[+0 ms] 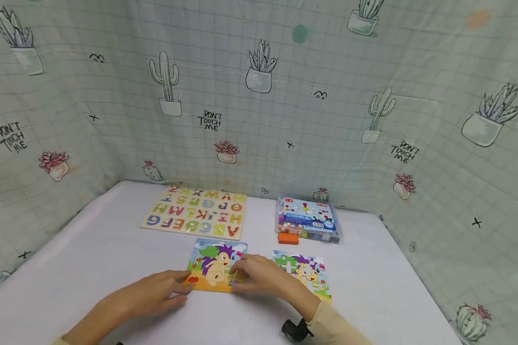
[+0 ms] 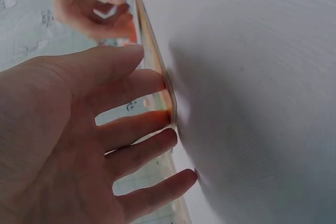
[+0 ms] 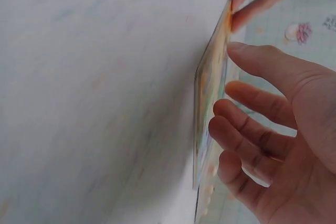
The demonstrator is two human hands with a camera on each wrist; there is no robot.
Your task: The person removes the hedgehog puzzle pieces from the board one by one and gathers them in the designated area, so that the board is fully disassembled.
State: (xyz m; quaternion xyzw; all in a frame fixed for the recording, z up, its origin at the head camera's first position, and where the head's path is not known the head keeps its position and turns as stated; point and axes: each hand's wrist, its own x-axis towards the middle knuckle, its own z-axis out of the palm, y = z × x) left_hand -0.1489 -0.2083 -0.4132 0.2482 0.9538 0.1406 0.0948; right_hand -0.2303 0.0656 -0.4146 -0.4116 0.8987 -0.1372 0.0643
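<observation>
A flat puzzle board [image 1: 219,254] with a purple-haired hedgehog picture lies on the table in front of me. My left hand [image 1: 161,293] is at its lower left corner, fingertips on the edge; the left wrist view shows the fingers [image 2: 139,127] nearly straight and spread. Over the board's right side, my right hand [image 1: 259,274] has its fingers bent loosely. No piece shows between thumb and fingers in the right wrist view. Jigsaw pieces [image 1: 302,268] with a similar hedgehog picture lie to the right, partly hidden by the right forearm.
Behind the board, to the left, lies a wooden alphabet board [image 1: 194,212] with coloured letters. A clear plastic box [image 1: 308,218] with a blue label sits at the back right, an orange block [image 1: 288,238] in front of it. Printed cloth [image 1: 259,120] hangs around the table.
</observation>
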